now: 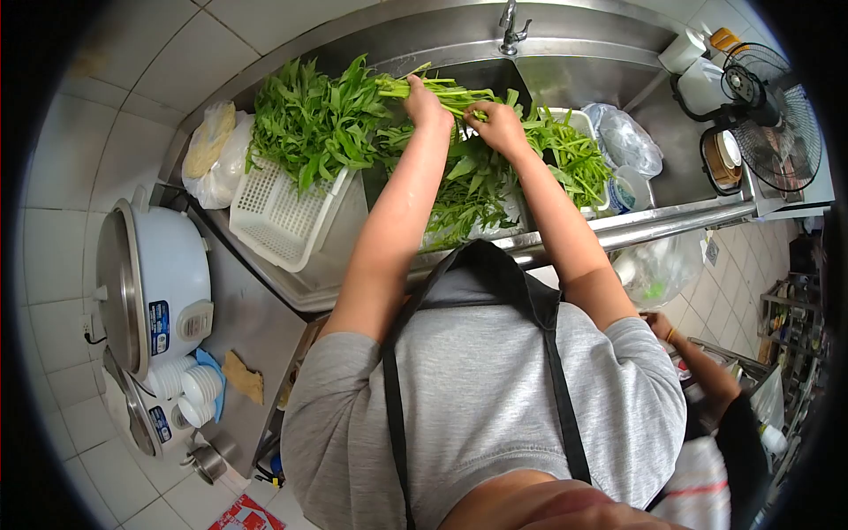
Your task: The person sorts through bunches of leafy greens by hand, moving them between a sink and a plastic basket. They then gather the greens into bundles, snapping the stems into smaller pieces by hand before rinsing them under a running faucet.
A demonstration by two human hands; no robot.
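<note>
Over the steel sink [583,79], my left hand [427,104] is closed around a bunch of green stems [450,93], whose leafy part [314,119] spreads to the left above a white perforated basket [283,216]. My right hand [499,128] is just right of it, fingers bent together at the stems' right end; what exactly they pinch is hidden. Below both hands more leafy greens [473,190] lie in the basin. Cut green stems and leaves [574,159] fill a second white basket [603,196] on the right.
A faucet [510,31] rises behind the sink. Plastic bags [216,155] sit left, another bag [629,137] right. A large rice cooker [168,283] and stacked bowls [199,389] stand left. A fan [768,115] is at right. Another person's arm [702,362] shows lower right.
</note>
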